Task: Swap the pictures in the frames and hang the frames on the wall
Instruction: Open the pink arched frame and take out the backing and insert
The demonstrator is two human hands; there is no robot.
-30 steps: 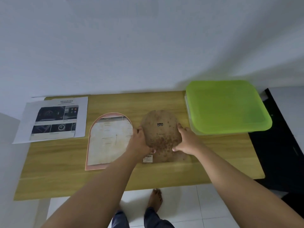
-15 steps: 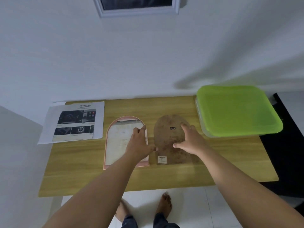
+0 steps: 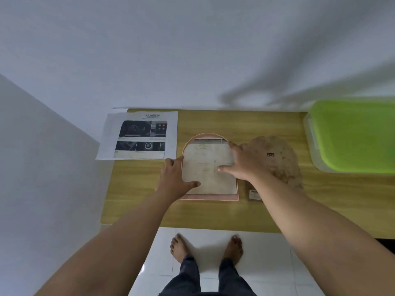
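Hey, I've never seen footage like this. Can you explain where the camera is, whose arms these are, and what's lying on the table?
There is no machine here. A person wears a wide-angle camera on the head, looking down, so the two bare arms are their own. On the light wooden table lies a pink arched picture frame with a pale sheet in it. The left hand rests at the frame's left edge, thumb on the sheet. The right hand lays spread fingers on the sheet. Nothing is lifted. To the frame's right lies a brown arched backing board, to its left a white printed page with dark photos, and far right a clear box with a green lid.
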